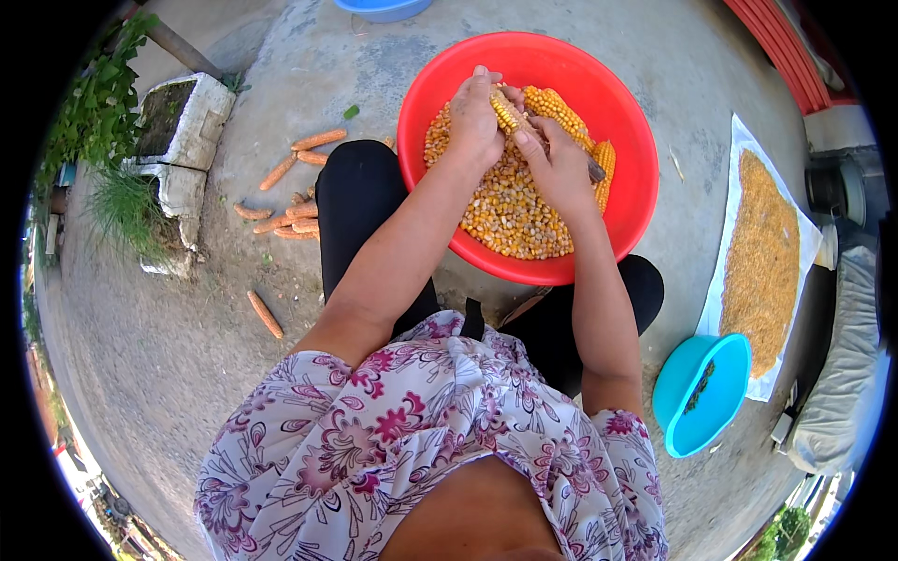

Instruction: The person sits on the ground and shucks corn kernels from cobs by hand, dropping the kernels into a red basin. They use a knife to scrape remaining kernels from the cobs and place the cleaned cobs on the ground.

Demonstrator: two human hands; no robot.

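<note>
Over a red plastic basin [635, 210], my left hand [476, 119] grips a partly shelled corn cob [506, 116]. Yellow kernels remain along one side of it, and the other side is bare. My right hand [561, 168] closes around the cob's lower end, its thumb lying along it. A dark brown, stick-like end [595, 170] shows beyond the right hand; whether that hand holds it cannot be told. Loose corn kernels [515, 217] cover the basin's bottom. Unshelled corn ears [558, 109] lie on the kernels along the far right side.
Bare corn cobs [295, 217] lie on the concrete left of my knee. A turquoise basin [670, 414] stands at right beside a white sheet [736, 140] spread with yellow grain [761, 245]. White planters [203, 105] stand at left, and a blue basin [384, 10] at the far edge.
</note>
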